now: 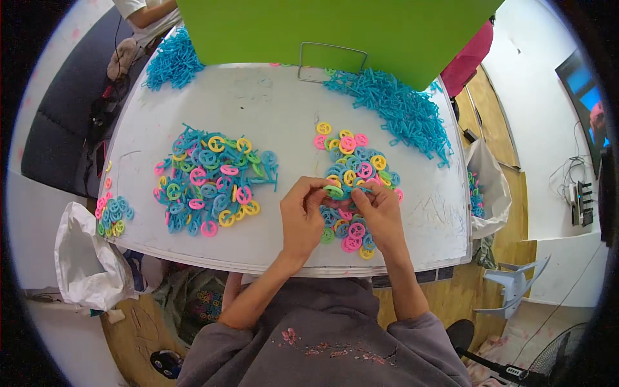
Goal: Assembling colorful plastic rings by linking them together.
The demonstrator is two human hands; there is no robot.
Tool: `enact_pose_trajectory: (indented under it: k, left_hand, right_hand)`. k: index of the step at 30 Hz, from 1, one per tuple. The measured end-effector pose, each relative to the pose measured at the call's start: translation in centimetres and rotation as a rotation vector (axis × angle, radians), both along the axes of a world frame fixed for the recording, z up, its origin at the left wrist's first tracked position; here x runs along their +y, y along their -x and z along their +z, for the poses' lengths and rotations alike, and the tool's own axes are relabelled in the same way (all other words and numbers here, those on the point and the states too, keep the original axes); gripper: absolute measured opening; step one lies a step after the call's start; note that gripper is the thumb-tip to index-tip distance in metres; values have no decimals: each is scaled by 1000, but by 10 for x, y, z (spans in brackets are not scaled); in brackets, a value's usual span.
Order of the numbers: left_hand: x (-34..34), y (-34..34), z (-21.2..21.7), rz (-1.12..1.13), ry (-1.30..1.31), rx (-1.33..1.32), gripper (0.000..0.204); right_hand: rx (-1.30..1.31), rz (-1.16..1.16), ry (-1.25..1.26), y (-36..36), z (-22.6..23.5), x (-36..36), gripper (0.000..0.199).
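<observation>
Both my hands meet over a pile of small plastic wheels [356, 230] in pink, yellow, green and blue, near the table's front edge. Between the thumb and fingers of my left hand [303, 216] is a green plastic wheel [333, 192]. My right hand [382, 216] is closed in a pinch just beside it. Some blue shows at its fingertips, but I cannot tell whether that is a held piece or the pile behind. To the left lies a heap of wheels joined to blue stick-like pieces [209, 177].
Loose blue stick pieces [403, 109] are heaped at the back right, more blue pieces [173, 61] at the back left. A green panel [335, 32] stands across the far side. A few wheels [116, 213] lie at the left edge. White sacks [90, 258] hang at both sides.
</observation>
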State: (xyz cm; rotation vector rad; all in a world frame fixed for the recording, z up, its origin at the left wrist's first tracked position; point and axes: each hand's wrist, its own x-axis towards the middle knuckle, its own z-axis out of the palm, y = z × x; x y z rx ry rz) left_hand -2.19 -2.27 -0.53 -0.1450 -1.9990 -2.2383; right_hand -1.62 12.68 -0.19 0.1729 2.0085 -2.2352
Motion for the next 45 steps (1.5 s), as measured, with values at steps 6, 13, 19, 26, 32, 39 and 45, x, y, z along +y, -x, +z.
enact_pose_trajectory:
  k: [6,13,19,26,32,39,45]
  left_hand:
    - [0,-3,-5,183,324,301,27]
    - [3,-3,2,239,428,306,33]
    - [-7,3,2,161,394,232,26]
    - [-9,-1,1,-16,159,64,24]
    - [4,-7,3,23,469,383,33]
    - [0,89,-10,85,760,356,19]
    - [9,129,-47,-11,972,266,14]
  right_hand:
    - [-90,22,120,-1,0,-4,23]
    - [-14,-125,8,0,0,-14,17]
    - [246,-239,-300,-2,-5,-15,14]
    - [300,-157,-378,-2,4,-13,21]
    - [155,-201,-1,-8,0,-11,32]
    - [301,-357,48,-4,4,3,27]
    - [301,-277,-58,-4,7,9,28]
